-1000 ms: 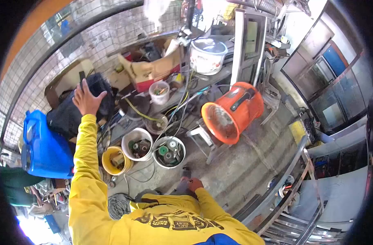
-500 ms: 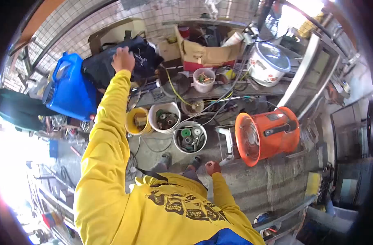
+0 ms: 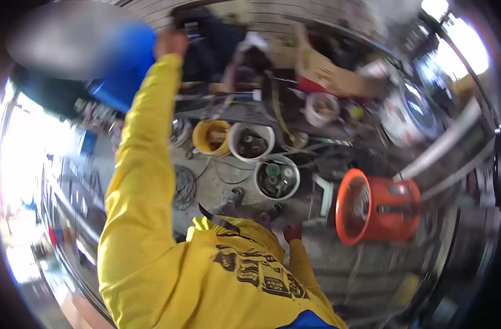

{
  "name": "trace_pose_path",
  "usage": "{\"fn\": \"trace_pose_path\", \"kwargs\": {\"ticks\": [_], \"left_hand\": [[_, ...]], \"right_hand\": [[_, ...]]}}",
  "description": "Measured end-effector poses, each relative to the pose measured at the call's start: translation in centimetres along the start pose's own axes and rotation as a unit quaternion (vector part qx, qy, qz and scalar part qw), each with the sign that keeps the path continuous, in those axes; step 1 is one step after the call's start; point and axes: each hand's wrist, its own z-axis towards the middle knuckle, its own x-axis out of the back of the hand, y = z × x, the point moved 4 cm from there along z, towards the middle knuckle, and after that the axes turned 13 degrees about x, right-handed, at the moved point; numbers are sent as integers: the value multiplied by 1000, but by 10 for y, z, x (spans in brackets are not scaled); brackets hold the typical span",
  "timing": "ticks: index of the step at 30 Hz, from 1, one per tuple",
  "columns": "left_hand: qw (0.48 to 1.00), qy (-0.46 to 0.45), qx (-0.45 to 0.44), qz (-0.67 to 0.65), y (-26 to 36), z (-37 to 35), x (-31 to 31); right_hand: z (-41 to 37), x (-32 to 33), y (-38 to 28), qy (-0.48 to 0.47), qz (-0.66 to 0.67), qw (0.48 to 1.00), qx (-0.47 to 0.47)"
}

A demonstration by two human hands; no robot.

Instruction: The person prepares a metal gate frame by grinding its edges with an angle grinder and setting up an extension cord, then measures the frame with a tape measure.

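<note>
From the head view, we are holding our left hand (image 3: 171, 44) far out on the left, at the left edge of a black bag (image 3: 209, 46). The bag is sitting toward the far left of the scene, over a cluttered desk (image 3: 245, 111). Blur is smearing the left fingers, so we cannot tell whether they are gripping the bag or only resting against it. A blue container (image 3: 116, 90) is standing just left of that hand, with a pale blurred patch hiding much of it.

We are keeping our right hand (image 3: 292, 233) low and near, beside the waist; its fingers are looking dark and smeared, and we cannot tell how they are set. An orange blower (image 3: 390, 211) is lying to its right.

Farther right of the bag, a cardboard box (image 3: 330, 79) is standing open, and a yellow bucket (image 3: 198, 137) is sitting nearer, left of a white bucket (image 3: 264, 133).

We are judging the step in hand to be handling the bag; moving it would be calling for a sure hold and clearance from the container.
</note>
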Motion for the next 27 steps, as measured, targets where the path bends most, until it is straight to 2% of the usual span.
{"fn": "trace_pose_path", "kwargs": {"ticks": [1, 2, 3, 4, 6, 7, 8, 9, 11, 13, 15, 16, 17, 18, 19, 21, 22, 23, 25, 27], "left_hand": [[992, -6, -76, 96, 17, -18, -5], [991, -133, -2, 17, 31, -35, 26], [992, -85, -27, -87, 28, -35, 2], [983, -110, -30, -143, 36, -45, 25], [976, -79, 8, -204, 54, -59, 9], [970, -62, 26, -235, 62, -64, 0], [953, -216, 56, -207, 58, -66, 19], [950, -122, 56, -281, 49, -85, 45], [935, -85, 23, -343, 18, -113, 75], [926, -91, 4, -366, -24, -150, 95], [918, -171, 43, -356, -84, -191, 103], [929, -154, 43, -335, -115, -218, 95], [920, -209, 75, -323, -148, -244, 85], [913, -233, 116, -313, -181, -274, 78], [916, -238, 145, -288, -214, -310, 52], [892, -281, 248, -252, -270, -372, 61], [888, -296, 276, -217, -296, -410, 47], [867, -336, 326, -174, -313, -435, 61], [825, -341, 420, -161, -340, -489, 70], [781, -353, 496, -142, -350, -524, 88]], "right_hand": [[9, -3, 4, -12, -33, 999, 28], [22, -8, 11, -17, -17, 999, 23], [34, -2, -4, -100, -60, 991, 62], [43, -4, -12, -96, -32, 986, 134], [57, -6, -19, -143, 36, 965, 219], [63, -4, -23, -172, 17, 961, 215], [69, -5, -34, -203, -6, 959, 198], [74, -6, -47, -229, -28, 956, 180], [93, -13, -76, -273, -63, 946, 165], [104, -21, -112, -302, -88, 936, 160], [109, -33, -150, -303, -107, 931, 172], [112, -41, -167, -300, -113, 930, 182], [117, -51, -183, -297, -118, 928, 192], [145, -78, -164, -276, -163, 892, 318], [150, -93, -178, -292, -172, 884, 323], [155, -117, -206, -320, -195, 865, 334], [161, -134, -216, -339, -211, 846, 354], [160, -145, -230, -344, -239, 830, 368], [154, -167, -266, -355, -296, 793, 397], [148, -181, -295, -403, -272, 771, 412]]}}
